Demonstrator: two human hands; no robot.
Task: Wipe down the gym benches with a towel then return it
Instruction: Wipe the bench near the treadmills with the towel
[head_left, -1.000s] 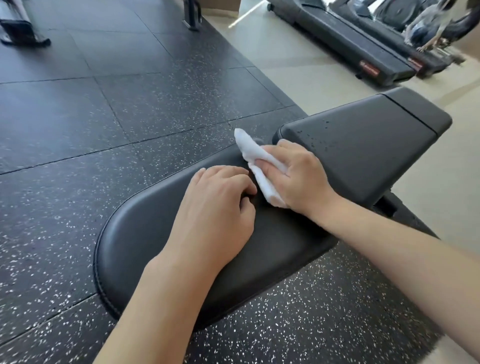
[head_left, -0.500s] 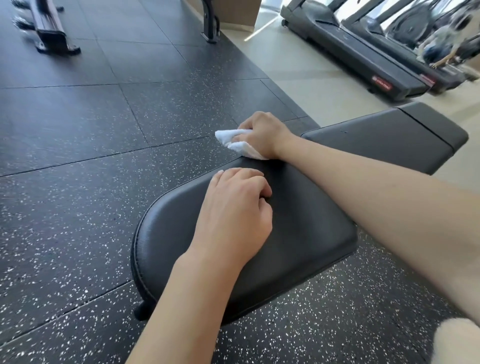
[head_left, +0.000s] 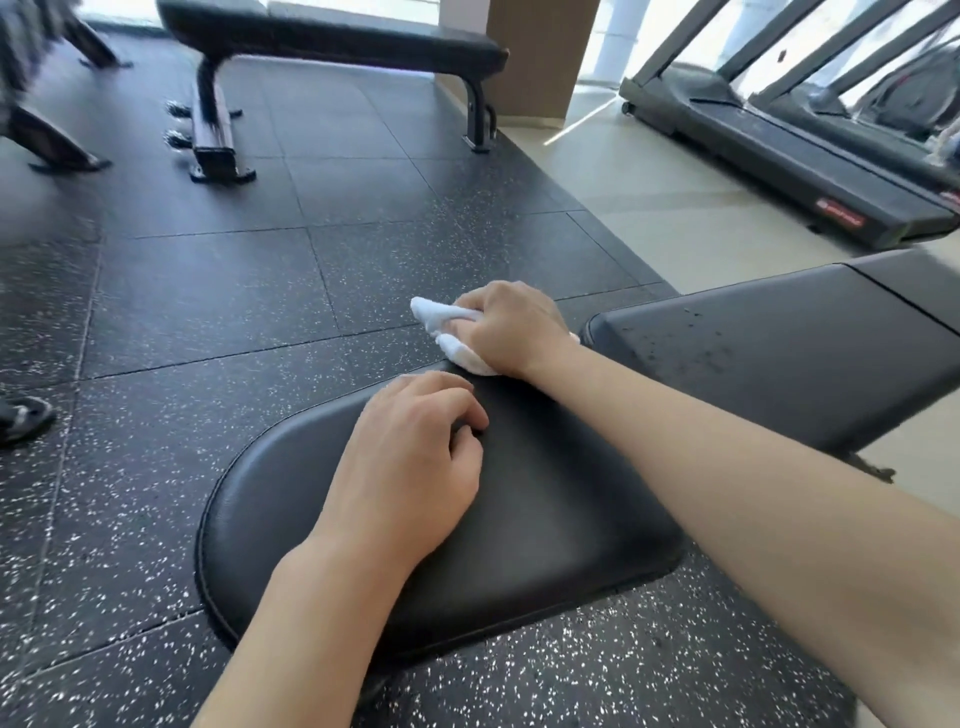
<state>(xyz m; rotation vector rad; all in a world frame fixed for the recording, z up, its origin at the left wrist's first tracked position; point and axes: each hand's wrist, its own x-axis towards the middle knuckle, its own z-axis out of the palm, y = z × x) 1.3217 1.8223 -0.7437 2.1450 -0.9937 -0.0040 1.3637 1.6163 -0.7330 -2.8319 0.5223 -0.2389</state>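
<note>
Since the frame half a second back, the camera has tilted upward: a second flat black bench (head_left: 332, 39) now shows at the upper left of the frame, and the right hand (head_left: 506, 327) sits at much the same far edge of the seat as before, slightly nearer the gap between the pads.

Step in hand: wiping the near bench. The right hand, at centre frame, grips a small bunched white cloth towel (head_left: 441, 330), fingers curled round it, with part of the cloth sticking out to the left past the knuckles. Towel and hand lie at the far edge of the rounded black padded vinyl seat (head_left: 545, 519). The left hand (head_left: 410, 467) rests on the seat at lower centre, fingers loosely curled, fingertips on the pad, holding nothing; it appears to brace the body.

The long black backrest pad (head_left: 779, 364), at the right of the frame, carries scattered droplets on its surface and looks unwiped.

Judgement: the task is at an early to middle stage. The next move calls for carrying the towel rightward across the gap onto the wet backrest and sweeping along its length with firm pressure. The far bench remains to be done, and the towel's return comes after. Treadmills (head_left: 805, 145) stand at the upper right.
</note>
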